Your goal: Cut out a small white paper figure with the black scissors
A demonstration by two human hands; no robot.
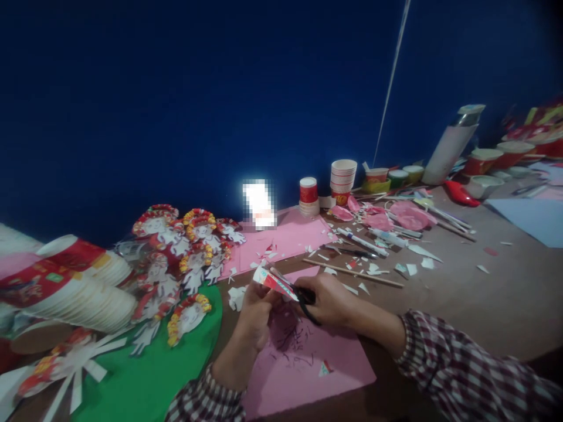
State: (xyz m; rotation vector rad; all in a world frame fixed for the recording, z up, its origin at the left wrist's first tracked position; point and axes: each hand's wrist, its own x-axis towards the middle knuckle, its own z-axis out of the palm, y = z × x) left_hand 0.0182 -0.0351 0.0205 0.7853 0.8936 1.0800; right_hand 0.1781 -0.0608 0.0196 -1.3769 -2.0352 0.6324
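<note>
My right hand [329, 298] is closed round a pair of scissors with black handles [305, 300]. Pinched in my left hand [255, 319] is a small red and white piece of printed paper [275, 282], which looks like cut paper cup. The scissors lie right against this piece; whether their blades are on both sides of it I cannot make out. Below both hands a pink sheet [308, 381] lies on the table, with dark markings and a small red and white scrap [326, 368] on it. A crumpled white paper [236, 298] is just left of my left hand.
Paper-cut figures with red and yellow frills [193, 252] sit at left, partly on a green sheet [176, 381]. Stacked paper cups [88, 287] lean beside them. Pens [363, 241], a wooden stick [352, 272], scraps, more cups [343, 179] and a white flask [453, 146] stretch rightward along the wall.
</note>
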